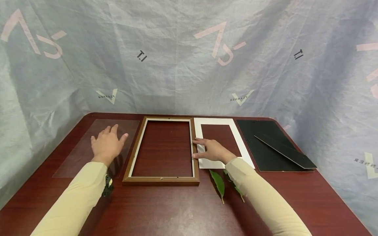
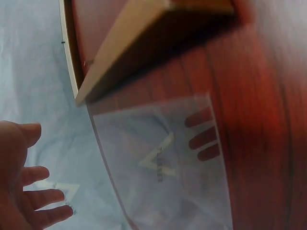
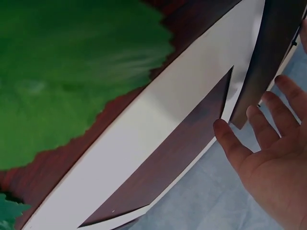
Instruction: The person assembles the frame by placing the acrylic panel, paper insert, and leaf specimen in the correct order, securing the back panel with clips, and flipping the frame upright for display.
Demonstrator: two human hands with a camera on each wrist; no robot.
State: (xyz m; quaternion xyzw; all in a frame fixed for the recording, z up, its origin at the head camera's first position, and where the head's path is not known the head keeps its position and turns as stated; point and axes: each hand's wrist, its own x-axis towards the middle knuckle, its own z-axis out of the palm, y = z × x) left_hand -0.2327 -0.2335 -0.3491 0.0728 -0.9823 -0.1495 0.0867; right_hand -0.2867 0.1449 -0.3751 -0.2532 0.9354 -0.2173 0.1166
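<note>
A brown picture frame point(image 1: 161, 180) with a pale inner edge lies on the table, with bare wood showing through it. My right hand point(image 1: 214, 150) is at its right side, fingers apart; whether the fingertips touch the frame I cannot tell. Under that hand lies a white mat board point(image 1: 220, 121) with a rectangular cutout. To the left, my left hand point(image 1: 107, 144) hangs with spread fingers above a clear plastic sheet point(image 1: 76, 160). In the left wrist view the sheet point(image 2: 158, 182) mirrors several fingertips, and the hand point(image 2: 19, 191) holds nothing.
Two green leaves, one a smooth leaf point(image 1: 218, 183) and one partly behind the right sleeve point(image 1: 260, 196), lie near the front. A black backing board point(image 1: 257, 131) lies at the right, its stand flap point(image 1: 286, 151) raised. A grey printed curtain point(image 1: 177, 65) hangs behind the table point(image 1: 165, 209).
</note>
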